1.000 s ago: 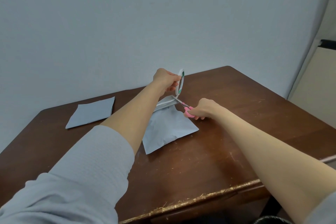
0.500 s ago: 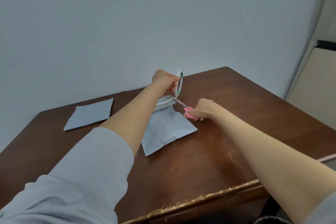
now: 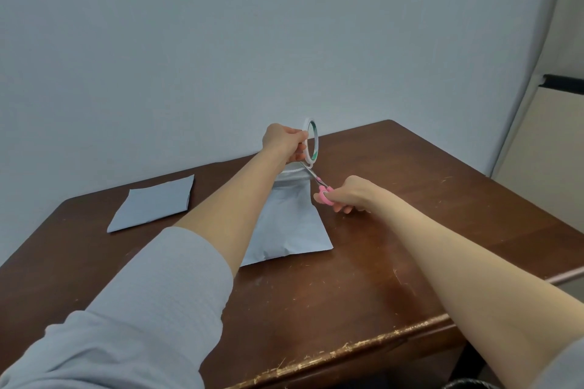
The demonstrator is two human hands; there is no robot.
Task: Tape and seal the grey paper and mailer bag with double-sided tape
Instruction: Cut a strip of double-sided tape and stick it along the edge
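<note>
A grey mailer bag (image 3: 286, 230) lies flat in the middle of the brown table (image 3: 363, 294), its open end towards the wall. My left hand (image 3: 284, 140) holds a white roll of double-sided tape (image 3: 311, 144) upright just above that far end. A white strip of tape runs from the roll along the bag's far edge. My right hand (image 3: 349, 194) grips pink-handled scissors (image 3: 320, 188), whose blades meet the tape strip just below the roll. A folded grey paper (image 3: 155, 207) lies flat at the left of the table.
A pale wall stands right behind the table. The front edge of the table is worn and chipped. A beige panel with a dark rail stands at the far right.
Both hands and the bag hold nearly the same pose. The roll and scissors have shifted very slightly; the blades stay at the tape strip.
</note>
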